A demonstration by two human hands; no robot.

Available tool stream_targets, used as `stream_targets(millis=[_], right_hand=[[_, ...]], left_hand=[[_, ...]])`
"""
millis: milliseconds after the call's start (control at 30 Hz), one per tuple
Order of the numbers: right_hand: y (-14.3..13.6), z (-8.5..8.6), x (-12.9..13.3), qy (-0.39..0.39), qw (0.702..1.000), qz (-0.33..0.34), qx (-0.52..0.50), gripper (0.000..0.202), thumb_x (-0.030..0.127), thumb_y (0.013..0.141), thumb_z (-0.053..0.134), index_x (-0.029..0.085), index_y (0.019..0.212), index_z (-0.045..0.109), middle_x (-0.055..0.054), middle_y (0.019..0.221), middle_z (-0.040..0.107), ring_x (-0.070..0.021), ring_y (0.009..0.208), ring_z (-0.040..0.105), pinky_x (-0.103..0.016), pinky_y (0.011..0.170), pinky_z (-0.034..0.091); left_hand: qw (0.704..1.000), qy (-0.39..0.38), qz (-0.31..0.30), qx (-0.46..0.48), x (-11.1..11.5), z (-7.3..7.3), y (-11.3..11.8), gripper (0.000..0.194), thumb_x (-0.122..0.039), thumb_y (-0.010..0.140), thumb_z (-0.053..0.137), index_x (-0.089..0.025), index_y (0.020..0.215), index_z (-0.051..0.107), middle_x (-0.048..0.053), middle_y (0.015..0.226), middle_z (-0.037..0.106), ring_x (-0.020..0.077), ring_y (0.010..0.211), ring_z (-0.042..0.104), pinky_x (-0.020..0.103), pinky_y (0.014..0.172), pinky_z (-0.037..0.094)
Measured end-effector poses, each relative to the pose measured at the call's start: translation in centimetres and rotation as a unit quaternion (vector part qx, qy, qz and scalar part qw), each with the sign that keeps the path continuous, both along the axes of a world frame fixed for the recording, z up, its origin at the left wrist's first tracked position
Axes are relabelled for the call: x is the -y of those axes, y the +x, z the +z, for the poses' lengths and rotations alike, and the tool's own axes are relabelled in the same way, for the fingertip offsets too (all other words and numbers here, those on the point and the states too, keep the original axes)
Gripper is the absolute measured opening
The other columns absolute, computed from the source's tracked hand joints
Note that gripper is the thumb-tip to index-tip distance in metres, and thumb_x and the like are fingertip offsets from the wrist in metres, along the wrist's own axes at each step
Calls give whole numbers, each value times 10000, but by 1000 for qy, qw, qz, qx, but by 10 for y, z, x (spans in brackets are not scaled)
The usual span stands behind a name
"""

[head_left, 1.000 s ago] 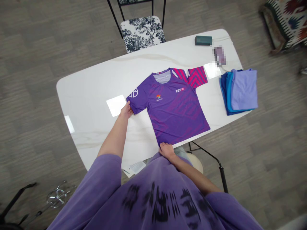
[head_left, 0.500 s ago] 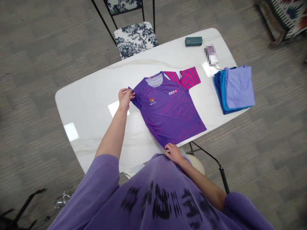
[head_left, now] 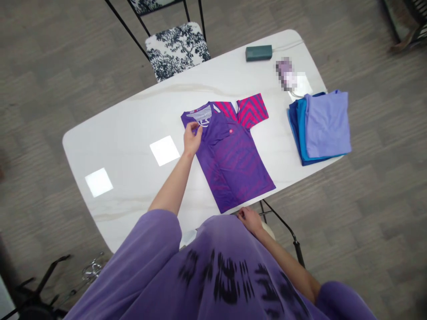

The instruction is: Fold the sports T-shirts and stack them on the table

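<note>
A purple jersey (head_left: pixel 236 164) with pink-striped sleeve lies front up on the white table (head_left: pixel 123 133). Its left side is folded inward over the chest, covering one logo. My left hand (head_left: pixel 192 138) is at the folded part just below the collar, with thumb and fingers pinched on the fabric. Beside the hem, at the table's near edge, is my right hand (head_left: pixel 251 220); its fingers are curled and it looks apart from the jersey.
To the right lies a stack of folded clothes (head_left: pixel 328 124), lilac on top of blue. A dark green box (head_left: pixel 259 53) and a blurred-out item (head_left: pixel 285 74) with a cord are at the far right. A patterned chair (head_left: pixel 178 49) stands beyond the table.
My left hand has carried the jersey's left sleeve and side rightward, over onto the chest. My right hand has come off the hem corner and moved slightly right.
</note>
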State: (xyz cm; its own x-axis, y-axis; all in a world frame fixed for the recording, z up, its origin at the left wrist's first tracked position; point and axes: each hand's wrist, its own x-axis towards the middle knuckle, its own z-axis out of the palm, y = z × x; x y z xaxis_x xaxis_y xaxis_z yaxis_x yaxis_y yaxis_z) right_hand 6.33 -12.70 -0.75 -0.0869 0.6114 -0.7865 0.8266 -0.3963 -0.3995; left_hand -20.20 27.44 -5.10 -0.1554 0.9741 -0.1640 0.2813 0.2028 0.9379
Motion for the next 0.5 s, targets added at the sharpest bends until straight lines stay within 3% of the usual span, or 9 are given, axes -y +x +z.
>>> stream_targets(millis=[133,233,300,367,500], right_hand=[[8,-9,-27,13,1000,20,-4,161,421,987,574,342,895,680,-56,1047,805,-361,1074,770,-490,974,546],[3,-21,-67,37,998,40,-11,156,412,1026,572,337,978,701,-54,1081,809,-324,1093,760,-444,992,531],[-3,-31,-107,57,997,59,-15,193,418,1066,545,315,1073,708,-55,1134,803,-290,1136,744,-412,1031,513],[-11,-43,-160,99,992,71,-29,247,433,1101,517,284,1160,704,-61,1171,789,-258,1150,730,-384,1055,504],[-32,-70,-303,246,967,36,-58,332,432,1119,528,216,1333,662,-101,1213,751,-234,1076,713,-365,1016,554]], left_hand=[[971,-47,23,-234,123,-21,-35,618,-454,1084,639,-203,1636,520,208,1740,484,298,1714,346,498,1437,240],[946,-89,-29,-309,188,-38,-42,830,-564,1046,631,-225,1763,388,200,1844,336,314,1779,163,532,1455,161],[936,-103,-59,-330,206,-50,-41,933,-630,1004,659,-270,1801,334,171,1856,327,324,1782,128,553,1462,123],[931,-105,-71,-342,210,-60,-42,1008,-681,965,688,-295,1816,312,151,1857,333,341,1780,111,567,1469,79],[930,-108,-71,-343,204,-74,-51,1089,-725,914,724,-304,1826,305,120,1860,330,365,1778,83,583,1472,49]])
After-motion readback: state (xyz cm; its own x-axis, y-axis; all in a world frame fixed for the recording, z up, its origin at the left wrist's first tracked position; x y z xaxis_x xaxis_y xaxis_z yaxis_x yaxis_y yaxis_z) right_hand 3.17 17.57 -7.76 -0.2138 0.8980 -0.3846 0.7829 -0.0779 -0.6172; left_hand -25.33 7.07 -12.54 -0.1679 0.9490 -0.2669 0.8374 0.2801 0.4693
